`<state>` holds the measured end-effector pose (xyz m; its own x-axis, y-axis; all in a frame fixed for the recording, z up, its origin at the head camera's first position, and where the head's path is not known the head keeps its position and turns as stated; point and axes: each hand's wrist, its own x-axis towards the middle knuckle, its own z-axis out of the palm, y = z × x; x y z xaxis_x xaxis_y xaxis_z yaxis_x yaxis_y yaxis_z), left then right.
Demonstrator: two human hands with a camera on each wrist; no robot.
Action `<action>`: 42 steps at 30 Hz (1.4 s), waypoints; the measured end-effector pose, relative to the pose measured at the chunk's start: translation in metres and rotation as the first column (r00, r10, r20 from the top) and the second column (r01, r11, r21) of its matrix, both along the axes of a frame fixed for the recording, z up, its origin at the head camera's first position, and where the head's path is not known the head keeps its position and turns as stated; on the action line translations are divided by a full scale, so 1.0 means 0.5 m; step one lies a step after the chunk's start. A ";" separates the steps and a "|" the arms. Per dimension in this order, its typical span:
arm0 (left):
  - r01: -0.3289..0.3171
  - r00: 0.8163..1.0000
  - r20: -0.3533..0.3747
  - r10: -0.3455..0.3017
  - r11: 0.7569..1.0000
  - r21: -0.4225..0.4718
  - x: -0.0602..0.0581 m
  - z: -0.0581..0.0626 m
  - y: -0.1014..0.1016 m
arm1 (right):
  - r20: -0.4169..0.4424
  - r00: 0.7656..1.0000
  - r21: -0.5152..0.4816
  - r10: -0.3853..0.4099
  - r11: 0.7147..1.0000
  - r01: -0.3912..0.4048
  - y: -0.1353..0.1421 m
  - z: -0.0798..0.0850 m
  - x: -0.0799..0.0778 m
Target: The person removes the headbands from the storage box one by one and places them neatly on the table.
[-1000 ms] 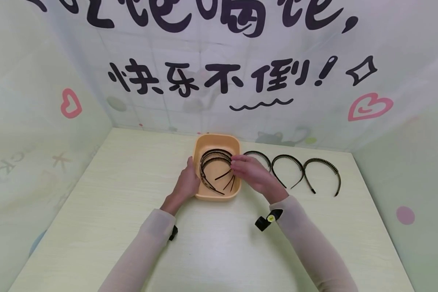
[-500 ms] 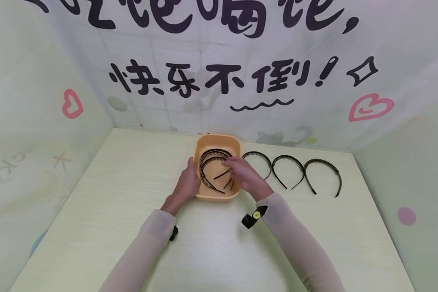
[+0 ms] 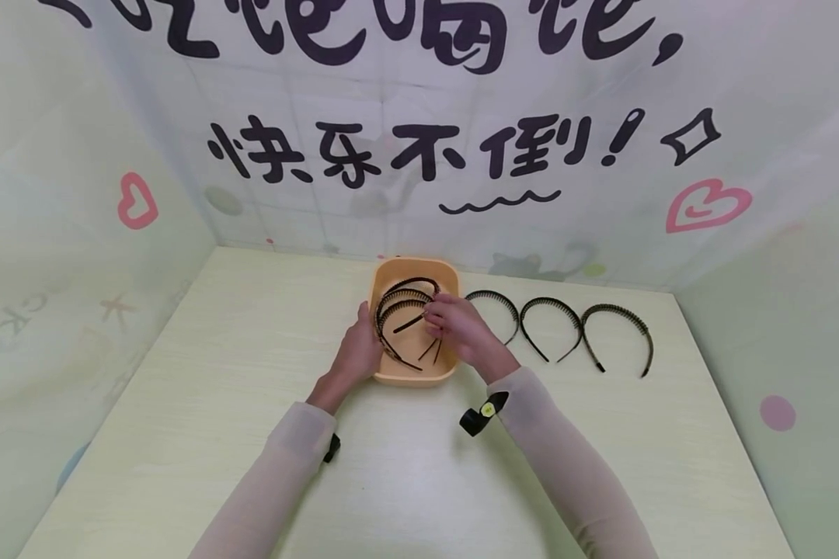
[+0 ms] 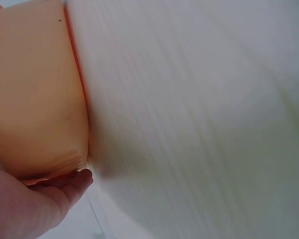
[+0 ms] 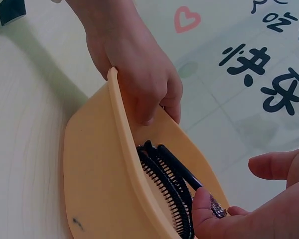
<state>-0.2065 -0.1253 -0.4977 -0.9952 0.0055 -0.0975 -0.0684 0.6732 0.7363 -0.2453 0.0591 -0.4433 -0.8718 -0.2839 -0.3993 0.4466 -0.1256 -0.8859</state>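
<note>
An orange plastic bin (image 3: pixel 414 381) holds several dark headbands, some with comb teeth (image 5: pixel 172 199). My left hand (image 3: pixel 358 348) grips the bin's left side; in the right wrist view its thumb (image 5: pixel 147 112) is inside the wall and fingers go over the outside. At the bin's right side, my right hand (image 3: pixel 463 326) reaches in and holds a smooth dark headband (image 3: pixel 412 280) with curled fingers. The right wrist view shows a finger (image 5: pixel 203 206) hooked against this band, with the thumb (image 5: pixel 271 165) standing away from it. My right hand hides part of the headbands.
To the right of the bin three headbands lie in a row on the pale table: a toothed one (image 3: pixel 492 294), a black one (image 3: pixel 551 300) and a brownish one (image 3: pixel 615 308). A printed cloth wall (image 3: pixel 363 217) rises close behind the bin.
My right hand has moved left and down into the bin. The smooth headband has shifted up and left away from the others. My left hand has stayed on the bin.
</note>
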 end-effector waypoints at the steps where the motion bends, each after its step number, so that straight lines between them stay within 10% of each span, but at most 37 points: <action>1: 0.002 1.000 -0.001 -0.002 1.000 0.000 0.000 -0.001 0.000 | -0.007 1.000 0.004 -0.001 1.000 0.001 0.001 -0.001 0.000; 15: 0.008 1.000 -0.012 -0.009 1.000 -0.017 -0.001 -0.003 -0.001 | -0.255 0.959 0.238 -0.126 0.953 0.188 0.002 -0.015 0.010; 28: 0.000 1.000 -0.013 0.000 1.000 -0.018 0.001 -0.001 -0.003 | -0.383 0.924 0.472 -0.006 0.858 0.201 0.010 -0.018 0.013; 36: 0.008 1.000 -0.027 -0.008 1.000 -0.024 0.000 -0.002 -0.004 | -0.513 0.858 0.374 -0.039 0.889 0.264 0.014 -0.030 0.012; 42: 0.007 1.000 -0.029 -0.008 1.000 -0.018 0.000 -0.001 -0.004 | -0.510 0.855 0.272 -0.096 0.925 0.266 0.015 -0.020 0.010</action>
<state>-0.2065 -0.1274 -0.4984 -0.9975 0.0115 -0.0691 -0.0423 0.6864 0.7260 -0.2403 0.0668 -0.4532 -0.9986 -0.0316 0.0419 -0.0466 0.1671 -0.9848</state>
